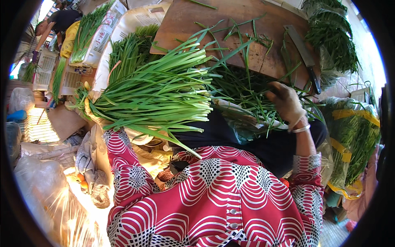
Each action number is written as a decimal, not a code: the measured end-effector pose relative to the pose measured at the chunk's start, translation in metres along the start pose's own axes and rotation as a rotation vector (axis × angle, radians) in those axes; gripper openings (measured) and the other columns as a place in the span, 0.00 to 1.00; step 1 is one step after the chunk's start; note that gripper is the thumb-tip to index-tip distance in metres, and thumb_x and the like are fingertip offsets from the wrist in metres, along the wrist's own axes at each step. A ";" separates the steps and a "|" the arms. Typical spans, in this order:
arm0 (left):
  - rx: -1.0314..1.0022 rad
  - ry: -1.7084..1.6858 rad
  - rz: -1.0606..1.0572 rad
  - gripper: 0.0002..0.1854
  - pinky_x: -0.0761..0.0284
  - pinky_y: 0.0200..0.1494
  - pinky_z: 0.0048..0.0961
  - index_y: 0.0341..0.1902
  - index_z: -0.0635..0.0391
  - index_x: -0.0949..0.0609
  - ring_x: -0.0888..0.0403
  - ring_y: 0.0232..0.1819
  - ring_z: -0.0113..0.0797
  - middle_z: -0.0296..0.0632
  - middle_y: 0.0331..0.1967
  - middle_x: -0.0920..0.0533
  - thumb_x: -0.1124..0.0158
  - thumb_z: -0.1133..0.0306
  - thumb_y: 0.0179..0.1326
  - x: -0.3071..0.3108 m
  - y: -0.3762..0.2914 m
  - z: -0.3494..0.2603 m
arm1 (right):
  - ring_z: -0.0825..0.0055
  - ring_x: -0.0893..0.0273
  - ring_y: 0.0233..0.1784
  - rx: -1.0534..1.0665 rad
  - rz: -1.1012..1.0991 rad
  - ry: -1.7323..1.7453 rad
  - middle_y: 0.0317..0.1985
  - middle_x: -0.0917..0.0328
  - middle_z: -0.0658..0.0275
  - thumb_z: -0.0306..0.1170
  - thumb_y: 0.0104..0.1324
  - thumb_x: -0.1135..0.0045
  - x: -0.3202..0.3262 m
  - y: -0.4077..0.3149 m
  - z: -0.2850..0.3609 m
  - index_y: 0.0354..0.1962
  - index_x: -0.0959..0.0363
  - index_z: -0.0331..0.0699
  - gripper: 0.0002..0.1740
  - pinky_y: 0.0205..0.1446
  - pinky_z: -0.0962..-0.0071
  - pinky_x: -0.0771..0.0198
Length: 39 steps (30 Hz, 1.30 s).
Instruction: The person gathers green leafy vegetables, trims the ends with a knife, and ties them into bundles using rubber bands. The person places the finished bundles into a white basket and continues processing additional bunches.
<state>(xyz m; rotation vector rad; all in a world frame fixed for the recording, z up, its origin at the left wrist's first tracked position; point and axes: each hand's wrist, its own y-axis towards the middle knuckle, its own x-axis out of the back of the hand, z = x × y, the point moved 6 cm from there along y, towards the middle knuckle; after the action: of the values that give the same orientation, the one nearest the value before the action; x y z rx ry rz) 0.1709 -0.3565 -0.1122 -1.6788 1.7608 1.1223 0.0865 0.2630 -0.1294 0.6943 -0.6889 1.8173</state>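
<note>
My left hand [92, 106], in a pale glove, is closed around the left end of a large bunch of long green leafy stalks [154, 95]; their pale cut ends fan out to the right. My right hand [287, 105], in a soiled light glove with a white band at the wrist, hovers over loose green leaves [247, 89] on my lap. Its fingers are bent and blurred, and I cannot tell whether they hold anything. Beyond it, a cleaver-like knife [301, 46] with a black handle lies on a brown wooden board [234, 37] with scattered leaves.
A white plastic crate [106, 58] with more green bunches stands behind the left hand. Another crate [98, 40] of greens is farther left, near a bending person [63, 20]. Plastic-wrapped greens [351, 145] stand at the right. A clear plastic bag [43, 185] lies lower left.
</note>
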 end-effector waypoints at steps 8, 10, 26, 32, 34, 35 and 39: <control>-0.045 0.044 -0.107 0.28 0.24 0.43 0.31 0.75 0.56 0.34 0.27 0.38 0.26 0.29 0.32 0.27 0.44 0.64 0.74 0.035 -0.003 0.002 | 0.68 0.19 0.36 -0.082 0.187 0.896 0.36 0.18 0.61 0.45 0.71 0.37 -0.082 0.059 0.096 0.51 0.25 0.32 0.24 0.41 0.68 0.22; -0.088 -0.026 -0.135 0.20 0.24 0.44 0.31 0.63 0.55 0.28 0.27 0.37 0.27 0.29 0.32 0.27 0.41 0.62 0.72 0.043 0.002 0.004 | 0.69 0.19 0.33 -0.356 0.229 1.197 0.35 0.18 0.63 0.46 0.69 0.36 -0.099 0.066 0.090 0.49 0.25 0.34 0.24 0.38 0.69 0.21; -0.064 -0.153 -0.126 0.25 0.32 0.40 0.25 0.67 0.64 0.30 0.33 0.34 0.25 0.29 0.31 0.32 0.41 0.64 0.71 0.092 0.004 0.024 | 0.82 0.30 0.23 -0.417 0.015 0.792 0.28 0.24 0.71 0.42 0.70 0.37 -0.067 0.043 0.007 0.49 0.23 0.36 0.20 0.24 0.79 0.37; -0.108 -0.166 -0.084 0.34 0.30 0.46 0.27 0.75 0.65 0.39 0.32 0.39 0.28 0.30 0.33 0.31 0.41 0.65 0.71 0.086 0.009 0.015 | 0.79 0.25 0.45 -0.204 0.522 1.229 0.47 0.19 0.66 0.40 0.72 0.38 -0.133 0.072 0.127 0.58 0.26 0.35 0.23 0.45 0.78 0.26; -0.176 -0.085 -0.071 0.38 0.32 0.46 0.26 0.78 0.65 0.43 0.33 0.38 0.28 0.30 0.32 0.32 0.40 0.65 0.70 0.085 0.010 0.007 | 0.79 0.22 0.51 0.028 0.637 1.218 0.50 0.19 0.65 0.38 0.72 0.37 -0.139 0.078 0.147 0.59 0.27 0.34 0.23 0.50 0.76 0.24; -0.201 -0.041 -0.095 0.39 0.33 0.45 0.26 0.79 0.65 0.43 0.34 0.37 0.27 0.29 0.31 0.32 0.40 0.65 0.70 0.085 0.011 0.004 | 0.78 0.22 0.53 0.181 0.569 1.032 0.53 0.20 0.64 0.35 0.72 0.38 -0.138 0.080 0.150 0.61 0.30 0.35 0.24 0.53 0.76 0.23; -0.295 0.171 -0.228 0.32 0.38 0.40 0.25 0.72 0.63 0.34 0.38 0.34 0.25 0.27 0.28 0.35 0.38 0.65 0.69 0.086 0.020 -0.005 | 0.71 0.22 0.60 0.177 0.704 1.535 0.61 0.24 0.59 0.24 0.71 0.42 -0.151 0.084 0.151 0.64 0.35 0.35 0.25 0.61 0.74 0.23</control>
<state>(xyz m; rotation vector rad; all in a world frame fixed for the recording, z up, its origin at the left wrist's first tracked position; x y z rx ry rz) 0.1395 -0.4130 -0.1726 -2.1477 1.5051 1.2087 0.0749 0.0347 -0.1507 -0.9972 0.3447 2.3576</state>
